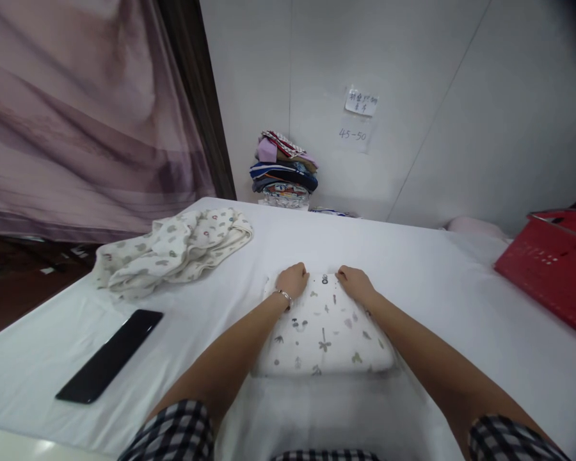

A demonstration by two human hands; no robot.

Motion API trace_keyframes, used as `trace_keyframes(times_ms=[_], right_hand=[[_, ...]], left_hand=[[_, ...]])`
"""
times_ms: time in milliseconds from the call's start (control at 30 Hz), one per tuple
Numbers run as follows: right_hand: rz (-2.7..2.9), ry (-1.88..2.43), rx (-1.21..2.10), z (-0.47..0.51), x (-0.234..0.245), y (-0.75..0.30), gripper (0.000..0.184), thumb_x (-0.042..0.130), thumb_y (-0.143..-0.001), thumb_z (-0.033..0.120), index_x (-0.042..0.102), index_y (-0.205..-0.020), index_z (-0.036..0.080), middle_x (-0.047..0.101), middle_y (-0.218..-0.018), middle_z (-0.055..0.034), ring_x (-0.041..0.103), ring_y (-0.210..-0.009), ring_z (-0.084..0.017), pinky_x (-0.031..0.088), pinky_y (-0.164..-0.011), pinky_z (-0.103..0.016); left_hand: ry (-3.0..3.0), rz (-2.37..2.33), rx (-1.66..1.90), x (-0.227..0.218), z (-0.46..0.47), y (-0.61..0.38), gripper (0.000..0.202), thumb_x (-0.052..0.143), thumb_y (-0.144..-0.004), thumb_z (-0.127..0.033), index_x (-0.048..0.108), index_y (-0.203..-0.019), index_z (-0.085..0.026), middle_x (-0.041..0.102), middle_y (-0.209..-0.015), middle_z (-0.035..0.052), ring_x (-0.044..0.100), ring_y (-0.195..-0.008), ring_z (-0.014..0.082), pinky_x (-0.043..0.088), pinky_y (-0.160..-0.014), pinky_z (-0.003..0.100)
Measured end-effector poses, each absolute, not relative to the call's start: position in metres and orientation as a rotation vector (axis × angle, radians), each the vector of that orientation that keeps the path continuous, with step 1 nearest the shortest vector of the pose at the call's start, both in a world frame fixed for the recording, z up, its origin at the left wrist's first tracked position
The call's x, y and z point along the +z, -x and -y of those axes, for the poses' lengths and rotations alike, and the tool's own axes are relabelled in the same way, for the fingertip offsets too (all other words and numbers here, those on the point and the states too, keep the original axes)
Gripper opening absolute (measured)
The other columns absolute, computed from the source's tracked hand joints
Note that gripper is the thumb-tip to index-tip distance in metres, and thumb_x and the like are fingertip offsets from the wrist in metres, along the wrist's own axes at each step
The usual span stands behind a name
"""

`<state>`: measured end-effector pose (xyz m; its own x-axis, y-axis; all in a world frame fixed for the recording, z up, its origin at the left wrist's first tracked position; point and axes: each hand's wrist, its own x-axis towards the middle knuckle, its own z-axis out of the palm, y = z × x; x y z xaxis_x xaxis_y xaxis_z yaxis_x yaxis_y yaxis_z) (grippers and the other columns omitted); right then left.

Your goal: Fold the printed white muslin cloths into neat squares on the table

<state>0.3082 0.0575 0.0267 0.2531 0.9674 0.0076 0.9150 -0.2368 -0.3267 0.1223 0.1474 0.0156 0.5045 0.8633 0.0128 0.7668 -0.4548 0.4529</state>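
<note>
A white cloth [324, 339] with small grey, green and pink prints lies folded into a neat, thick block on the white-covered table [393, 256]. My left hand [292, 282], with a bracelet at the wrist, is closed on the left part of the cloth's far edge. At the right part of that same edge, my right hand [358, 283] is closed too. A small dark print shows on the cloth between both hands. My fingertips are curled under and partly hidden.
Loosely crumpled patterned fabric [182, 250] lies at the table's left, with a black phone [110, 355] in front of it. A red plastic basket [552, 262] stands at right. Folded clothes [284, 169] are stacked by the wall, where paper notes [361, 102] hang. A pink curtain [77, 109] borders the left.
</note>
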Motion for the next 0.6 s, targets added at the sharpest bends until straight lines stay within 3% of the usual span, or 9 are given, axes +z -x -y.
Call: trace_keyframes(times_ms=[67, 133, 267, 333, 467, 533, 600], right_hand=[[1.783, 2.225, 0.227, -0.054, 0.03, -0.303, 0.027, 0.037, -0.087, 0.027, 0.061, -0.098, 0.019, 0.063, -0.105, -0.0113, 0.053, -0.101, -0.024, 0.03, -0.091, -0.037], [1.858, 2.122, 0.125, -0.048, 0.033, -0.293, 0.033, 0.034, -0.088, 0.025, 0.056, -0.113, 0.019, 0.052, -0.125, -0.0108, 0.039, -0.12, -0.023, 0.019, -0.102, -0.04], [2.128, 1.921, 0.126, -0.037, 0.025, -0.271, 0.053, 0.03, -0.089, 0.045, 0.034, -0.136, 0.019, 0.028, -0.144, -0.0081, 0.015, -0.134, -0.023, 0.006, -0.107, -0.042], [2.166, 1.952, 0.199, -0.034, 0.016, -0.264, 0.062, 0.026, -0.088, 0.053, 0.028, -0.139, 0.017, 0.023, -0.146, -0.0092, 0.013, -0.135, -0.024, 0.005, -0.107, -0.045], [2.141, 1.984, 0.182, -0.033, 0.005, -0.264, 0.065, 0.018, -0.088, 0.057, 0.024, -0.141, 0.018, 0.021, -0.147, -0.0079, 0.012, -0.135, -0.023, 0.004, -0.108, -0.045], [2.147, 1.981, 0.172, -0.033, 0.003, -0.265, 0.066, 0.017, -0.088, 0.057, 0.024, -0.141, 0.019, 0.021, -0.147, -0.0074, 0.012, -0.135, -0.023, 0.005, -0.108, -0.044], [2.149, 1.991, 0.167, -0.033, 0.003, -0.266, 0.067, 0.018, -0.087, 0.058, 0.023, -0.141, 0.018, 0.023, -0.146, -0.0075, 0.013, -0.135, -0.023, 0.005, -0.108, -0.045]], left_hand=[[-2.373, -1.355, 0.35, 0.014, -0.146, -0.122, 0.015, 0.045, -0.082, -0.031, 0.056, -0.086, -0.021, 0.065, -0.084, 0.0067, 0.058, -0.076, 0.0202, 0.039, -0.067, 0.031], [-2.385, -1.351, 0.366, 0.014, -0.144, -0.121, 0.015, 0.045, -0.083, -0.031, 0.056, -0.087, -0.021, 0.065, -0.085, 0.0065, 0.058, -0.078, 0.0199, 0.039, -0.068, 0.03], [-2.401, -1.333, 0.388, 0.013, -0.142, -0.12, 0.018, 0.043, -0.084, -0.031, 0.056, -0.094, -0.023, 0.065, -0.092, 0.0058, 0.059, -0.083, 0.0189, 0.039, -0.073, 0.03], [-2.401, -1.337, 0.389, 0.013, -0.143, -0.12, 0.021, 0.041, -0.085, -0.029, 0.056, -0.099, -0.024, 0.065, -0.096, 0.0052, 0.059, -0.085, 0.0183, 0.04, -0.074, 0.029], [-2.409, -1.336, 0.369, 0.021, -0.144, -0.121, 0.026, 0.038, -0.085, -0.025, 0.058, -0.101, -0.022, 0.067, -0.095, 0.0062, 0.06, -0.085, 0.0192, 0.042, -0.077, 0.031], [-2.442, -1.3, 0.397, 0.027, -0.137, -0.121, 0.03, 0.037, -0.085, -0.022, 0.057, -0.107, -0.021, 0.065, -0.103, 0.007, 0.058, -0.096, 0.0193, 0.039, -0.088, 0.033], [-2.57, -1.184, 0.464, 0.03, -0.126, -0.118, 0.034, 0.036, -0.086, -0.023, 0.053, -0.115, -0.021, 0.059, -0.118, 0.0059, 0.047, -0.115, 0.0189, 0.027, -0.102, 0.036]])
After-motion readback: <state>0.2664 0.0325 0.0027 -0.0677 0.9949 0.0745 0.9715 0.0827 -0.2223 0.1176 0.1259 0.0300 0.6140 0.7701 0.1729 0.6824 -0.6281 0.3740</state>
